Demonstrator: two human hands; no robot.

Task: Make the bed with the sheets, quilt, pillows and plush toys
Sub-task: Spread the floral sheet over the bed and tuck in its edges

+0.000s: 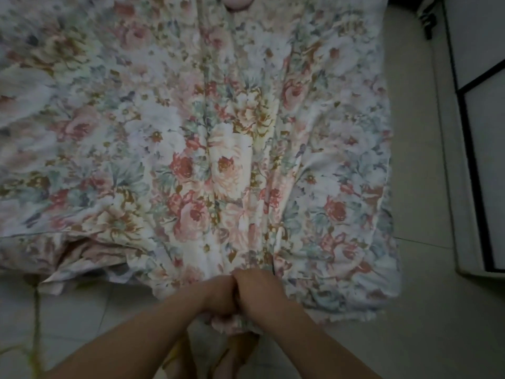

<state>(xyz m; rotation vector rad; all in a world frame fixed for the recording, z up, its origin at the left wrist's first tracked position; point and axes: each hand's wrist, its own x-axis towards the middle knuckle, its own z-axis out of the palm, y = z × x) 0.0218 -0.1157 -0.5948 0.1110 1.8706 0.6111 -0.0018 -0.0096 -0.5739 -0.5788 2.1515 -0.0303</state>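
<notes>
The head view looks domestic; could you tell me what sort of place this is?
Probably a bedroom: floral bedding spread over a bed, its near edge gripped by the left hand and right hand, pale floor tiles, and a white cabinet beside it.

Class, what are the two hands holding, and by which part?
The left hand and right hand together grip the floral quilt by its near edge, bunched between them.

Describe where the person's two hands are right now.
Head view, bottom centre: left hand and right hand touch, gripping the bunched near edge of the floral quilt.
</notes>
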